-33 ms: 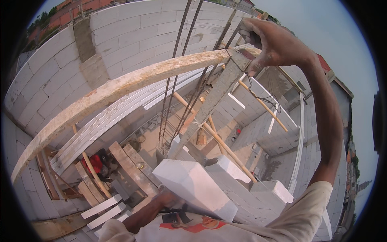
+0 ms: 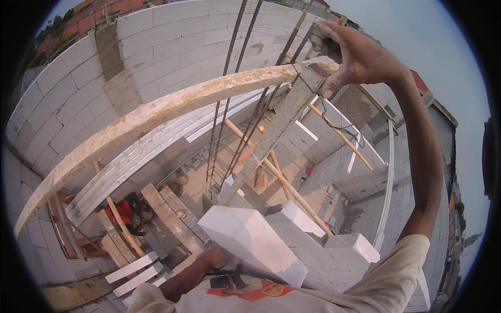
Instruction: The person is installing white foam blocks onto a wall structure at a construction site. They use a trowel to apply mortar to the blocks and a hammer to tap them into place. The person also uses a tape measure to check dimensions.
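My right hand (image 2: 355, 60) is raised beside upright steel rebar (image 2: 237, 41) at the top of a grey concrete-smeared post (image 2: 276, 130); its fingers are curled, and whatever they hold is unclear. A long pale timber (image 2: 156, 99) crosses to that post, just left of the hand. Low in the view, my left hand (image 2: 222, 255) grips the near left side of a large white block (image 2: 248, 240), its fingertips partly hidden. Dark wire (image 2: 339, 125) dangles below my right hand.
Below are bamboo poles (image 2: 295, 195), planks (image 2: 167, 214) and a co-worker in red (image 2: 122, 211). A block wall (image 2: 172, 36) curves behind, with white battens (image 2: 120, 167) along it. More white blocks (image 2: 355, 245) top the wall at the right, above a drop into the room.
My right hand's fingers have shifted very slightly. Everything else looks the same.
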Demonstrator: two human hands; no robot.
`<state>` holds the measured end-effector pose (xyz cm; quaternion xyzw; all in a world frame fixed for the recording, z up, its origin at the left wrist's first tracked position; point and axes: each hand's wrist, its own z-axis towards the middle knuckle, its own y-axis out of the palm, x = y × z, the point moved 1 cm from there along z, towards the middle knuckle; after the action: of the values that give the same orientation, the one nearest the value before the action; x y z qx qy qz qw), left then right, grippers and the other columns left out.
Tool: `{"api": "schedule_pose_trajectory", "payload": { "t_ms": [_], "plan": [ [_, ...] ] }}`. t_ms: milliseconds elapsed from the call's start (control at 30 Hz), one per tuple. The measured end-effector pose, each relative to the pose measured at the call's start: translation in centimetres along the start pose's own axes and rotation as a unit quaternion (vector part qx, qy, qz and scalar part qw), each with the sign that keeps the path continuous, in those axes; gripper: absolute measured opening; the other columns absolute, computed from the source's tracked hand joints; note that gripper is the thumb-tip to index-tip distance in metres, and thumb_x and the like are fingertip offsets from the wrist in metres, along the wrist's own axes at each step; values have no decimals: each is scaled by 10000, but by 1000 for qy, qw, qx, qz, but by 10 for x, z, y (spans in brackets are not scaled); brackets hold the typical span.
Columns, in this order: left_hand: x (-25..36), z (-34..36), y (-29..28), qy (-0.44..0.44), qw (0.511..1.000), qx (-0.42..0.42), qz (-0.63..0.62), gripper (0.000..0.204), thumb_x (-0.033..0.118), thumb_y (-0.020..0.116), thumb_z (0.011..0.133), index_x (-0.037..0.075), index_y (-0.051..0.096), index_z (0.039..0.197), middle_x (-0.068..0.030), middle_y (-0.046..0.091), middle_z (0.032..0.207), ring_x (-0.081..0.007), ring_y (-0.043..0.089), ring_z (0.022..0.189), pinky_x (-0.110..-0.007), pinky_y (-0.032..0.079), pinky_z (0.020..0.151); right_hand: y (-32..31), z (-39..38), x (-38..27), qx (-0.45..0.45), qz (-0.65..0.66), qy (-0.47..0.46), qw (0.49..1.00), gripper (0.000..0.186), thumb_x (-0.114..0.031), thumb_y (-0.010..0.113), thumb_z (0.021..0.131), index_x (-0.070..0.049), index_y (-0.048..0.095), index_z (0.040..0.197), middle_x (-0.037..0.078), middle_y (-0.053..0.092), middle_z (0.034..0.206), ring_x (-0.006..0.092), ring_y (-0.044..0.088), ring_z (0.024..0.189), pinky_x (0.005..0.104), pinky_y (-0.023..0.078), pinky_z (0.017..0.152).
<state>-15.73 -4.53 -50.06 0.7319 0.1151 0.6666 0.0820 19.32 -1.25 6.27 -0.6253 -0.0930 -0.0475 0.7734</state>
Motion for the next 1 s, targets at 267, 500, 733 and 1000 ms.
{"api": "schedule_pose_trajectory", "payload": {
  "t_ms": [267, 500, 733, 1000],
  "plan": [
    [-43, 8, -3, 25, 989, -22, 142, 335, 178, 645, 866, 51, 655, 1176, -146, 668, 1147, -307, 630, 1071, -428, 496, 937, 9, -79, 26, 228, -141, 64, 961, 1110, -648, 860, 583, -37, 467, 1422, 194, 525, 1397, 337, 536, 1278, 498, 443, 1078],
    [17, 5, 5, 52, 977, -16, 205, 231, 263, 666, 913, 92, 761, 1034, -153, 715, 1112, -357, 648, 1093, -427, 503, 941, 135, -221, -133, 177, 410, 176, 877, 901, -549, 879, 679, 40, 563, 1284, 214, 596, 1233, 319, 634, 1123, 419, 529, 933],
    [3, 34, 13, 44, 986, -68, 148, 168, 210, 698, 896, 98, 769, 999, -138, 718, 1102, -321, 658, 1096, -404, 513, 912, 196, -280, -229, -129, 473, 358, 795, 1379, -599, 951, 492, 68, 272, 1490, 290, 447, 1420, 427, 436, 1348, 502, 382, 1091],
    [138, 81, 65, -94, 985, -90, 114, 480, 209, 801, 788, 9, 646, 1196, -171, 667, 1219, -288, 618, 1138, -398, 449, 1021, 174, -328, -234, -12, 401, 478, 781, 1194, -486, 929, 591, 94, 322, 1440, 294, 515, 1256, 403, 594, 1144, 495, 467, 976]
  ]
}}
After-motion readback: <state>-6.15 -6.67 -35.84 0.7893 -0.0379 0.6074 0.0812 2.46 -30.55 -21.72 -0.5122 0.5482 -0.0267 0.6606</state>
